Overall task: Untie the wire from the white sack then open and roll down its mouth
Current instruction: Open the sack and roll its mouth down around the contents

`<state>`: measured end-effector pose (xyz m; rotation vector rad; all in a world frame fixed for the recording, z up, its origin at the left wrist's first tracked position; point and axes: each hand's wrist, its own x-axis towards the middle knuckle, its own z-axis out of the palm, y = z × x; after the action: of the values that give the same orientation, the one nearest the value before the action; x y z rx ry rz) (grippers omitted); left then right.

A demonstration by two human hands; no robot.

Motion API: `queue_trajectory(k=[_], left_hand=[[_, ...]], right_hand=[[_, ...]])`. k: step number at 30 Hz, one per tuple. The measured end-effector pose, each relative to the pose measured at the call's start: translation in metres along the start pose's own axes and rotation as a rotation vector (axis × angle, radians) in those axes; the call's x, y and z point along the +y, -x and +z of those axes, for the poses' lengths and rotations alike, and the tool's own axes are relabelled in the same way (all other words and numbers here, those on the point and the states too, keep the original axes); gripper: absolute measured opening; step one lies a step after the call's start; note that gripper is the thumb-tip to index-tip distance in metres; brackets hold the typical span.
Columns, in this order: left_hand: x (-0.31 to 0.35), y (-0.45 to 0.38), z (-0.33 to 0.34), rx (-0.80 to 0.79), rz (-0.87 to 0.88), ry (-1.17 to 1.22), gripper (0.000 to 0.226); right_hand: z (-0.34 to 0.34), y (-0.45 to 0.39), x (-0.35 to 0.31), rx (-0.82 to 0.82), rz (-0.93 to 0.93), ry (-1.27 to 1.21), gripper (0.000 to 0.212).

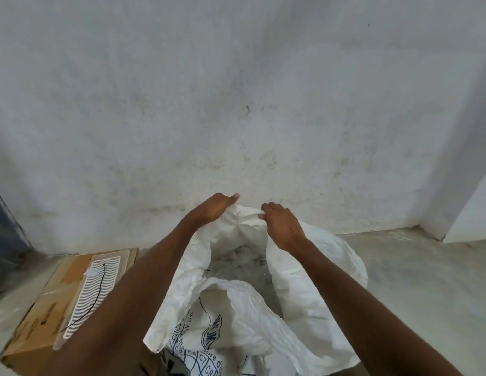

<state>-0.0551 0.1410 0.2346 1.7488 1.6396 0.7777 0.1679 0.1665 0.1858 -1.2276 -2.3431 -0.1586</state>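
The white sack (304, 280) with blue print on its near side stands on the floor below me, its mouth gaping open onto grey contents inside. My left hand (213, 208) grips the far rim of the mouth on the left. My right hand (281, 222) pinches the same far rim a little to the right, with bunched fabric between the two hands. A thin black wire (96, 294) lies across a white slotted plastic panel (94, 294) on the cardboard box to the left.
A brown cardboard box (46, 316) sits on the floor at the left with the plastic panel on top. A stained white wall (236, 104) rises right behind the sack. Concrete floor (426, 280) spreads to the right.
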Motion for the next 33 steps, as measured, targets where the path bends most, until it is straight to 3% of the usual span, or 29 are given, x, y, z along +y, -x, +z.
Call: queue_trajectory(k=[1,4,6,8,12,14,16,17,21,24,27,30,32,33], left_hand=[[-0.002,0.002,0.000,-0.023,0.038,-0.041,0.050],[-0.012,0.005,-0.002,-0.039,0.276,-0.368,0.027],[-0.019,0.004,0.001,0.003,0.397,-0.553,0.023],[-0.023,0.003,0.009,0.052,0.435,-0.602,0.025],[-0.038,0.012,0.028,0.195,0.460,-0.456,0.029],[-0.050,0.016,0.034,0.313,0.492,-0.587,0.027],[-0.057,0.016,0.039,0.329,0.426,-0.726,0.016],[-0.057,0.015,0.041,0.323,0.355,-0.685,0.016],[-0.049,0.003,0.041,0.334,0.032,-0.219,0.022],[-0.043,-0.012,0.033,0.229,-0.270,0.141,0.028],[-0.050,-0.018,0.023,0.104,-0.483,0.271,0.041],[-0.056,-0.015,0.008,-0.096,-0.500,0.476,0.090],[-0.053,-0.016,0.001,-0.245,-0.455,0.424,0.106],[-0.049,-0.018,0.002,-0.282,-0.403,0.289,0.106]], right_hand=[[-0.003,0.001,0.003,-0.050,0.024,-0.064,0.024],[-0.019,-0.005,0.010,-0.270,0.124,-0.200,0.038],[-0.028,-0.014,0.014,-0.396,0.211,-0.289,0.043],[-0.034,-0.022,0.014,-0.456,0.297,-0.385,0.044],[-0.033,-0.027,0.021,-0.593,0.434,-0.590,0.039],[-0.030,-0.026,0.029,-0.599,0.521,-0.716,0.042],[-0.028,-0.025,0.037,-0.621,0.595,-0.824,0.042],[-0.026,-0.025,0.040,-0.645,0.610,-0.853,0.043],[-0.016,-0.033,0.041,-0.642,0.559,-0.828,0.044],[-0.016,-0.037,0.034,-0.504,0.323,-0.583,0.053],[-0.010,-0.013,0.025,-0.284,0.191,-0.239,0.069],[0.007,0.021,0.021,-0.109,0.066,0.134,0.062],[0.014,0.029,0.023,-0.092,0.099,0.044,0.050],[0.015,0.030,0.026,-0.096,0.147,-0.054,0.050]])
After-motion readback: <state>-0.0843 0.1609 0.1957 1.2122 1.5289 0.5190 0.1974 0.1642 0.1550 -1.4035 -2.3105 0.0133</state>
